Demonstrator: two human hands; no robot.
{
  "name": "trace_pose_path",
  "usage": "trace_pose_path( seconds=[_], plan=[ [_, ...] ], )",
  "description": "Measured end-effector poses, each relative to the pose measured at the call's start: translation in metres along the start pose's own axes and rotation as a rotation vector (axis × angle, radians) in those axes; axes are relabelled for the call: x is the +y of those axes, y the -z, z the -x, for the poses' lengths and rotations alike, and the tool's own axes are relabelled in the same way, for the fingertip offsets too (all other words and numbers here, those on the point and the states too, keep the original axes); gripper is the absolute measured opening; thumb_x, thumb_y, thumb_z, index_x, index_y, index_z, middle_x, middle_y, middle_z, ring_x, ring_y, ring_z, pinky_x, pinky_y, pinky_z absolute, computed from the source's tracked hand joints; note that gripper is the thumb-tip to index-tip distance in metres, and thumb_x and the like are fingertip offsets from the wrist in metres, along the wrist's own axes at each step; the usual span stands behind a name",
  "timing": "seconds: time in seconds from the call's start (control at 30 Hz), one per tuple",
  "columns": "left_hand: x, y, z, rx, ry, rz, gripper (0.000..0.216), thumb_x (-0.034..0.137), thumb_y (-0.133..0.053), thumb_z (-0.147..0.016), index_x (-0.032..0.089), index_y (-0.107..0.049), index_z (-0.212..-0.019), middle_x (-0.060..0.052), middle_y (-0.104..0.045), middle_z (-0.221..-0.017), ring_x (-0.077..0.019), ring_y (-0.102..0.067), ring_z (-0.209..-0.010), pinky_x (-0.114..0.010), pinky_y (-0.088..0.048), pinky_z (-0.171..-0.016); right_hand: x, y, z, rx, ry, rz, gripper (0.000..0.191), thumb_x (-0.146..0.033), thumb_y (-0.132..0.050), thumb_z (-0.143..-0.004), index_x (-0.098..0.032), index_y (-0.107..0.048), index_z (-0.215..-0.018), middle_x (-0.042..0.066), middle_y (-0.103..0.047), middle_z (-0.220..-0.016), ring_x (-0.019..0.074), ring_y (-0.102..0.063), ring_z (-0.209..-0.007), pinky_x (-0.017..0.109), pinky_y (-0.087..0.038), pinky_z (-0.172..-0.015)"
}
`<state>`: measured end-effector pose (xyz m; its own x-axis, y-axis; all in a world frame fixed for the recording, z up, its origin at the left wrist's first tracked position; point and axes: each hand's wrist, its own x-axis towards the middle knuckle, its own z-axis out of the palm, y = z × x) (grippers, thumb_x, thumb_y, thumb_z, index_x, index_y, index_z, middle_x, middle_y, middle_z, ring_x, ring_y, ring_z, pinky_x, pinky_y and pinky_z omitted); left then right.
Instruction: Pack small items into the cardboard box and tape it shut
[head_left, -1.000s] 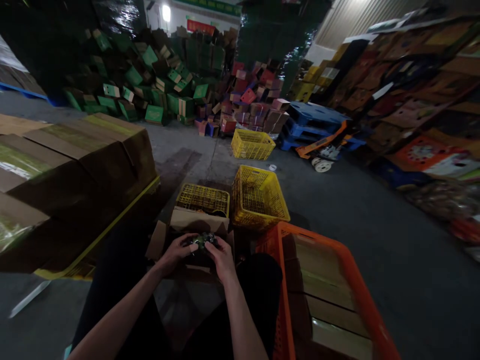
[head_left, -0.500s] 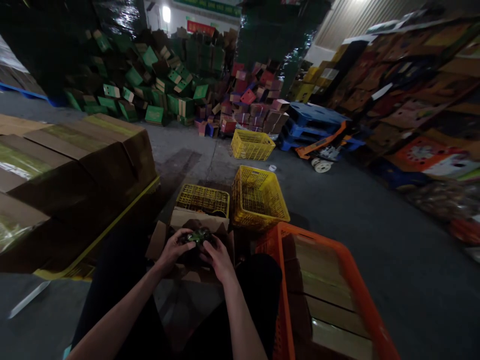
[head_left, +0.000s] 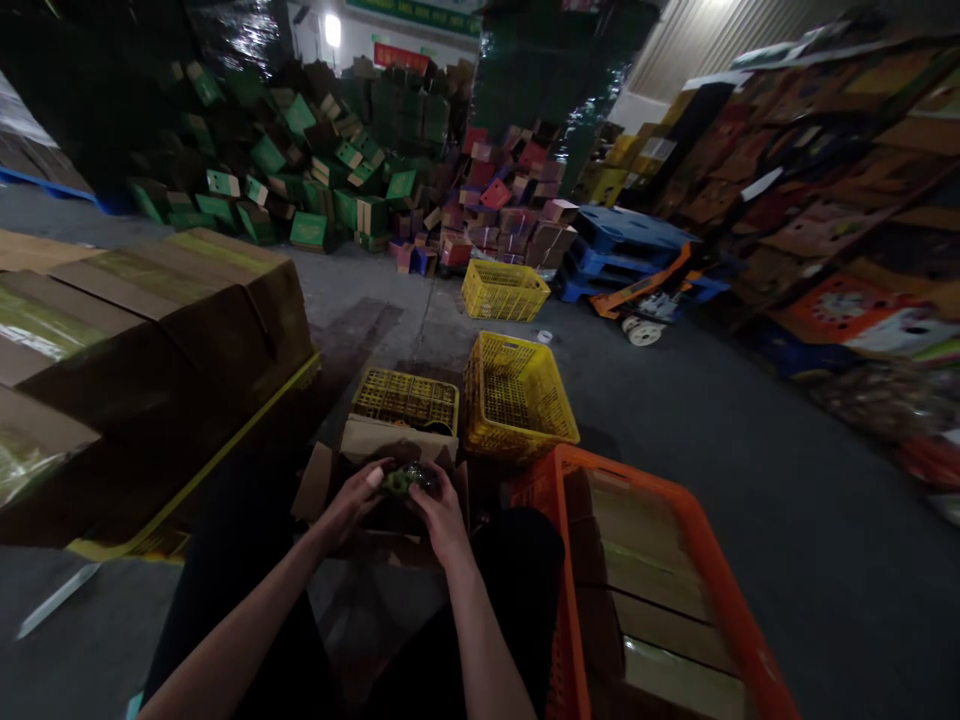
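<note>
Both my hands meet over an open cardboard box [head_left: 375, 437] in front of my knees. My left hand [head_left: 351, 505] and my right hand [head_left: 440, 512] are closed together around a small dark green object [head_left: 401, 481]; it is too dim to name. The fingers of each hand curl round its sides. The box flaps stand open around my hands, and its inside is dark.
Two yellow plastic crates [head_left: 516, 392] sit just past the box, a third [head_left: 504, 288] farther off. An orange crate [head_left: 660, 590] holding flat cardboard stands at my right. Stacked cartons [head_left: 142, 340] on a pallet rise at my left. Piles of boxes line the far wall and right side.
My hands have shifted slightly on the green object, turning it between the fingers; the left fingers now lie more over its top. Everything else stays put.
</note>
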<state>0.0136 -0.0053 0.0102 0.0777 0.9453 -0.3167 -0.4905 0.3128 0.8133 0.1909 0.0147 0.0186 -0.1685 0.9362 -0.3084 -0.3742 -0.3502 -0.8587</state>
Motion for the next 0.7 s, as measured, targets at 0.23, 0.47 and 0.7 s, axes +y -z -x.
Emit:
trace_pose_path(
  seconds=[0.23,0.47,0.7],
  plan=[
    [-0.0052,0.0026,-0.0012,-0.040,0.132,0.068,0.063,0.053,-0.083,-0.071,0.022,-0.064,-0.123,-0.015,-0.062,-0.133,-0.0303,-0.064,-0.115,-0.043,-0.052,-0.095,0.0003,0.0005,0.0002,-0.099,0.079,0.061,0.075,-0.024,-0.085,-0.064,-0.031,-0.057,-0.134,0.002,-0.068,-0.125,0.0239,-0.061,-0.120,0.039,-0.047,-0.104],
    [-0.0038,0.0037,-0.0001,0.039,-0.033,0.072,0.052,0.037,-0.090,-0.064,0.020,-0.062,-0.105,-0.006,-0.067,-0.108,-0.0206,-0.067,-0.094,-0.034,-0.054,-0.086,0.0054,0.0014,-0.0039,-0.080,0.008,0.069,0.064,-0.027,-0.084,-0.067,-0.026,-0.062,-0.126,0.003,-0.069,-0.125,0.0257,-0.059,-0.121,0.041,-0.045,-0.104],
    [-0.0041,0.0063,0.0040,0.056,-0.152,-0.124,0.045,0.036,-0.086,-0.068,0.020,-0.057,-0.099,0.002,-0.064,-0.086,-0.0122,-0.060,-0.070,-0.021,-0.046,-0.064,-0.0004,-0.0040,0.0054,-0.269,-0.069,0.135,0.051,-0.036,-0.082,-0.073,-0.025,-0.067,-0.120,0.004,-0.070,-0.124,0.0261,-0.063,-0.115,0.039,-0.052,-0.094]
  ],
)
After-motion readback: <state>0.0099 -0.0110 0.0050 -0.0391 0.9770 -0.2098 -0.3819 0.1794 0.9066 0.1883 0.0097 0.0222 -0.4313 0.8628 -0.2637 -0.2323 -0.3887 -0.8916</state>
